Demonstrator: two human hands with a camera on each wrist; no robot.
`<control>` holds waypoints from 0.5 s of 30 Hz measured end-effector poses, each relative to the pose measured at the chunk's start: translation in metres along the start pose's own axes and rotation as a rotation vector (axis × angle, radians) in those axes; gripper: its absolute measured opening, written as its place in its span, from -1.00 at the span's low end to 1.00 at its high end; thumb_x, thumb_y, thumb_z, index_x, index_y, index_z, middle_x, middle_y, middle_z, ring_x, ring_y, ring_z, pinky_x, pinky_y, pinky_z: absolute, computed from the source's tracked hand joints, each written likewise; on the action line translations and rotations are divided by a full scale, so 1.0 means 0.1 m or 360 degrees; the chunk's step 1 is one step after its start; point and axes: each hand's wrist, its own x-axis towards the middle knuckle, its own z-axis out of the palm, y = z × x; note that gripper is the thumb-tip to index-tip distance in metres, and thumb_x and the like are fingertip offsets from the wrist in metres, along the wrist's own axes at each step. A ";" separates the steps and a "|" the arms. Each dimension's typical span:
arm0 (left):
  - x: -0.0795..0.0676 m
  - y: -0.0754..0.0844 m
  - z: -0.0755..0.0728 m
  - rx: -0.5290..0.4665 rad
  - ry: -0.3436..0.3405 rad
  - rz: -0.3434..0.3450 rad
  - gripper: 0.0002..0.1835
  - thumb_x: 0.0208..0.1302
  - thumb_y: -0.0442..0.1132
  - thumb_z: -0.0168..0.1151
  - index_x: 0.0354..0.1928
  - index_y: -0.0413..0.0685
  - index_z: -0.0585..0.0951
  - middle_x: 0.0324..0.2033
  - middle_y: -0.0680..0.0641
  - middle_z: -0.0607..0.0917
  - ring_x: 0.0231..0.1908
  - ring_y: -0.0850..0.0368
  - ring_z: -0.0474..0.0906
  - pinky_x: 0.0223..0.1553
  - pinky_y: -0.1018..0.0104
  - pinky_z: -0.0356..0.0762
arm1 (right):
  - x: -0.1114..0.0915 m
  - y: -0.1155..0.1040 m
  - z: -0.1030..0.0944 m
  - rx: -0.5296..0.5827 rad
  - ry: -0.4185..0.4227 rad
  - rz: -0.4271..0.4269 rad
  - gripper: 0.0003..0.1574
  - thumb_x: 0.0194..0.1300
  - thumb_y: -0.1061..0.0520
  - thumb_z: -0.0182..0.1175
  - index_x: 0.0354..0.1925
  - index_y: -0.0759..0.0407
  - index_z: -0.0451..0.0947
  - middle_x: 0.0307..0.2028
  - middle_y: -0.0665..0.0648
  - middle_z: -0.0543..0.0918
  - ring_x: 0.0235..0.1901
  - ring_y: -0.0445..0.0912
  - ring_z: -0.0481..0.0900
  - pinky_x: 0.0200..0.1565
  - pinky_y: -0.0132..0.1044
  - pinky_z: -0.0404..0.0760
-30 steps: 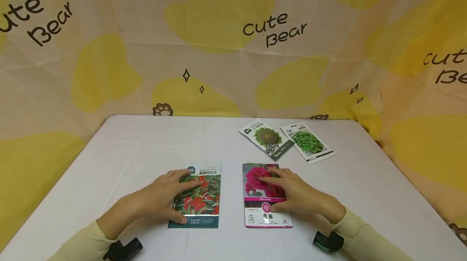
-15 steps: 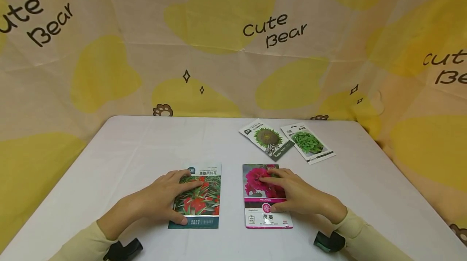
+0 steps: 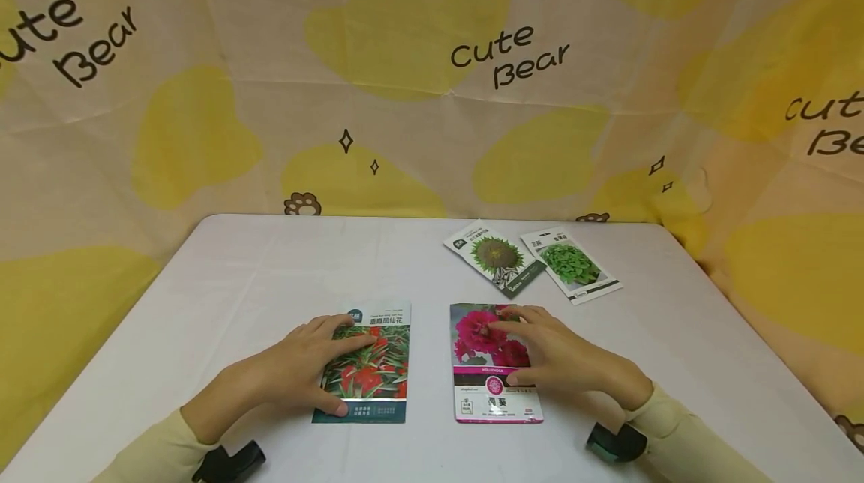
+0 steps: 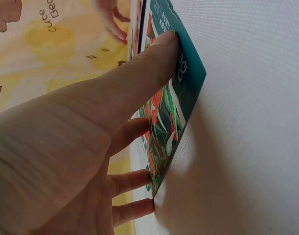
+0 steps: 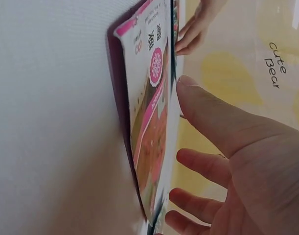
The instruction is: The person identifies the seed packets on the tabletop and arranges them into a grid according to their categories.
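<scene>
My left hand (image 3: pixel 293 367) rests with spread, fairly straight fingers on a seed packet (image 3: pixel 386 370) with red flowers and a teal lower band. In the left wrist view, its thumb (image 4: pixel 154 56) lies on the teal band and its fingertips touch the picture. To the right lies a second seed packet (image 3: pixel 475 400), showing magenta hollyhock flowers and a pink stripe. Over its right side is my right hand (image 3: pixel 567 359), fingers extended and apart. The right wrist view shows the thumb (image 5: pixel 208 110) and fingertips lifted off this packet (image 5: pixel 149 112). Both packets lie flat.
Farther back on the white table (image 3: pixel 304 258) lie a seed packet with a sunflower head (image 3: pixel 496 252) and a packet with green leaves (image 3: pixel 570 264), corners close together. A yellow printed cloth (image 3: pixel 391 115) hangs behind the table. Each wrist wears a black device (image 3: pixel 232 460).
My right hand has risen slightly off the hollyhock packet and shifted a little to the right. The left hand and all the packets have stayed in place.
</scene>
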 end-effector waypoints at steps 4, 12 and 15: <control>0.00 0.00 0.00 0.0001 0.0002 -0.0003 0.03 -0.07 0.35 0.51 0.49 0.32 0.35 0.45 -0.26 0.29 0.42 -0.38 0.22 0.31 -0.46 0.21 | -0.01 0.00 -0.03 0.0011 0.0015 0.0046 -0.07 0.13 -0.14 0.50 0.42 -0.09 0.42 0.47 0.20 0.32 0.46 0.23 0.21 0.33 0.38 0.33; 0.01 -0.01 0.01 0.0004 0.0002 -0.0004 0.04 -0.08 0.37 0.50 0.49 0.31 0.35 0.45 -0.27 0.28 0.42 -0.38 0.21 0.32 -0.46 0.21 | -0.02 0.01 -0.09 0.0031 0.0030 0.0121 -0.09 0.14 -0.14 0.50 0.41 -0.03 0.44 0.46 0.21 0.32 0.47 0.25 0.20 0.32 0.40 0.33; 0.01 -0.01 0.01 0.0009 0.0002 -0.0001 0.04 -0.07 0.37 0.50 0.49 0.31 0.35 0.45 -0.27 0.28 0.43 -0.39 0.21 0.31 -0.46 0.21 | -0.02 0.03 -0.09 0.0032 0.0032 0.0114 -0.09 0.14 -0.14 0.49 0.41 -0.02 0.44 0.46 0.21 0.33 0.46 0.24 0.21 0.33 0.38 0.33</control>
